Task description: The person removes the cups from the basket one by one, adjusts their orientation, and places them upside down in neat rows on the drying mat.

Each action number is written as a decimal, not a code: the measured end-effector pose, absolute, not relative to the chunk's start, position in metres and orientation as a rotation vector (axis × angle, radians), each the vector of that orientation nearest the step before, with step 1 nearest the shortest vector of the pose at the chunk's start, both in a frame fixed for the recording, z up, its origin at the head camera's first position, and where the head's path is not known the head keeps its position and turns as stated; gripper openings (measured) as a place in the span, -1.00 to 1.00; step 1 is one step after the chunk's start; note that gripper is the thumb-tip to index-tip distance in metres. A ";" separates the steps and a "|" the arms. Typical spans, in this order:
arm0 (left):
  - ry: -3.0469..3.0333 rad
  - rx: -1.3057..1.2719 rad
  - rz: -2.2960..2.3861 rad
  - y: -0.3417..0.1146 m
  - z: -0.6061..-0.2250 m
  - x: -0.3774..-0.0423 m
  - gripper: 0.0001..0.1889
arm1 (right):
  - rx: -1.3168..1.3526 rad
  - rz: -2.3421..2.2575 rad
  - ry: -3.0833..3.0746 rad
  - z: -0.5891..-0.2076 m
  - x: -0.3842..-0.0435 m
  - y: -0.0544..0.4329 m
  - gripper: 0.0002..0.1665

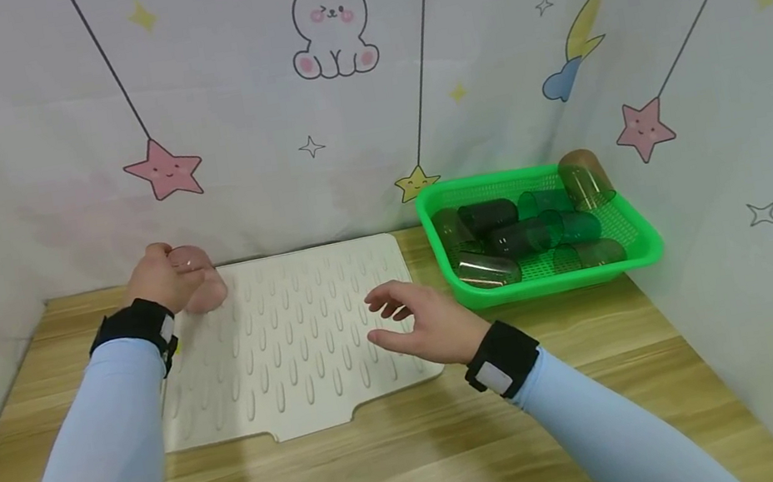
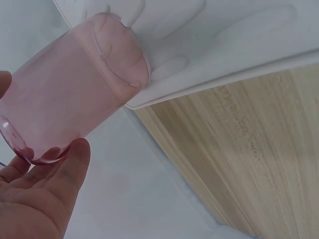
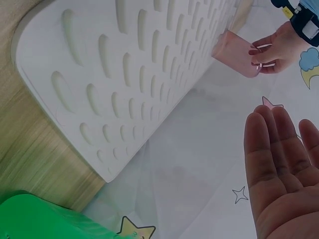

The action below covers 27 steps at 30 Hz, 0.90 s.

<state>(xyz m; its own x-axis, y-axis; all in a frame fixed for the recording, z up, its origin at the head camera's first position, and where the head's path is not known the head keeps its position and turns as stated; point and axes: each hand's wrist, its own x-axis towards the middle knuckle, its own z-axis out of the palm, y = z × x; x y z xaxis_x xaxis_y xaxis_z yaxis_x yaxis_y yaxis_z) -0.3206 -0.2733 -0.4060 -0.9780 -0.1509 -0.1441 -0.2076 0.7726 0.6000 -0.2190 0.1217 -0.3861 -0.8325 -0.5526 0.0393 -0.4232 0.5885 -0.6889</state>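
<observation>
My left hand (image 1: 159,282) holds a clear pink cup (image 1: 207,293) by its base end, over the far left corner of a white ridged drying mat (image 1: 316,370). In the left wrist view the pink cup (image 2: 60,89) is upside down, its rim at the mat's surface; whether it bears fully on the mat I cannot tell. My right hand (image 1: 437,321) hovers above the right part of the mat, fingers relaxed and apart, holding nothing. In the right wrist view its palm and straight fingers (image 3: 261,144) show.
A green plastic basket (image 1: 553,288) stands at the back right with several see-through cups in dark, green and brownish tones; one brownish cup (image 1: 585,180) leans on its far right rim. The wooden table (image 1: 364,480) meets a patterned cloth wall (image 1: 259,202) behind and at the sides.
</observation>
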 end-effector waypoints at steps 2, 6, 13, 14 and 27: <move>2.877 -0.291 0.992 -0.273 -0.406 -0.320 -0.12 | -0.816 -1.074 2.636 -0.386 -0.219 0.122 -0.44; 2.861 -0.298 1.017 -0.272 -0.407 -0.319 -0.11 | -0.821 -1.086 2.632 -0.388 -0.220 0.122 -0.44; 2.852 -0.288 1.045 -0.272 -0.407 -0.320 -0.05 | -0.810 -1.086 2.636 -0.389 -0.220 0.123 -0.46; 2.853 -0.287 1.042 -0.272 -0.407 -0.320 -0.04 | -0.808 -1.086 2.637 -0.389 -0.220 0.123 -0.46; 2.898 -0.277 1.009 -0.271 -0.408 -0.321 0.02 | -0.815 -1.061 2.656 -0.390 -0.221 0.125 -0.45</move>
